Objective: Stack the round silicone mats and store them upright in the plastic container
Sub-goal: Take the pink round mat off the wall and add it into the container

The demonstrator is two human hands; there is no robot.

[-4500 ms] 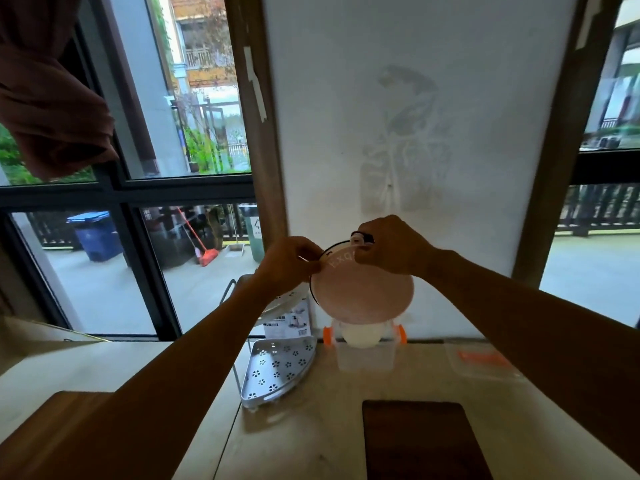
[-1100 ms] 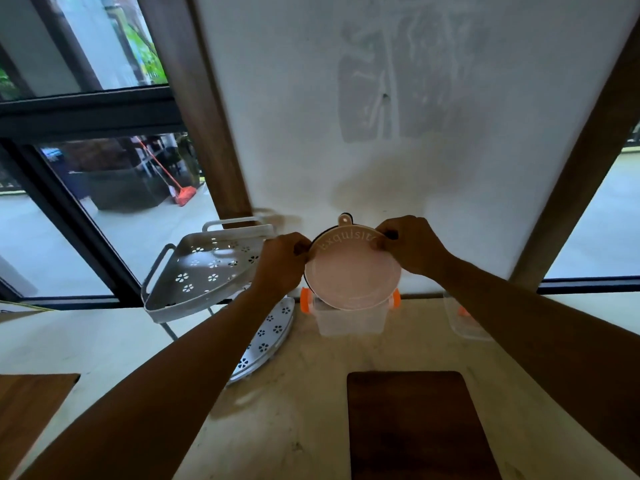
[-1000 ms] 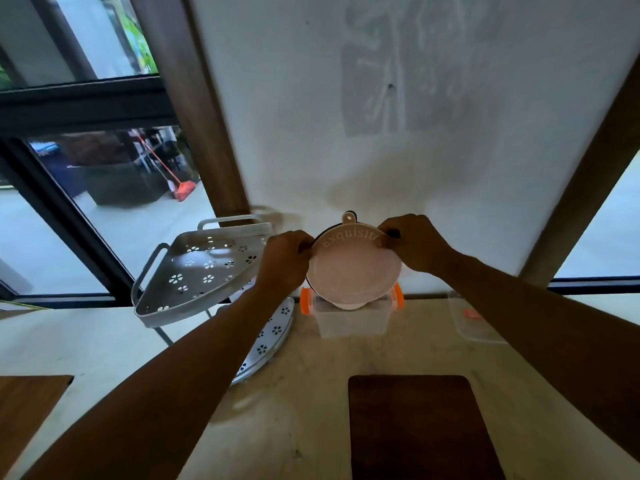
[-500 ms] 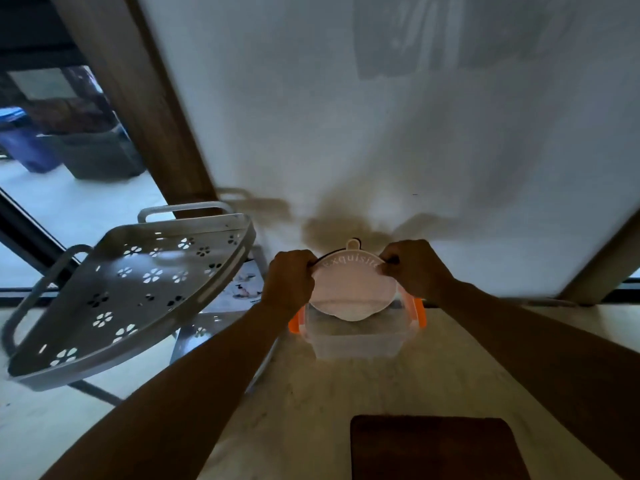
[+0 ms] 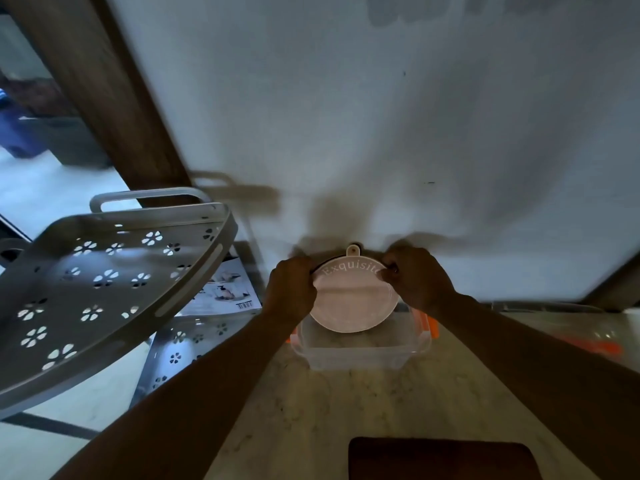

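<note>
Currently, left hand (image 5: 290, 292) and right hand (image 5: 415, 279) are pinching the stacked mats (image 5: 352, 299) upright at centre frame, lower edge entering the plastic container (image 5: 363, 351). Next move likely calls for lowering, then releasing.

The marble counter (image 5: 363, 403) carries a clear container (image 5: 360, 355) and dark board (image 5: 443, 459).

Grey perforated corner shelf (image 5: 104, 289) at left, a printed leaflet (image 5: 225, 292) beneath it, dark board (image 5: 440, 459) on the marble counter (image 5: 346, 403) — white wall (image 5: 381, 133) behind, brown wooden post (image 5: 104, 91) at left.
</note>
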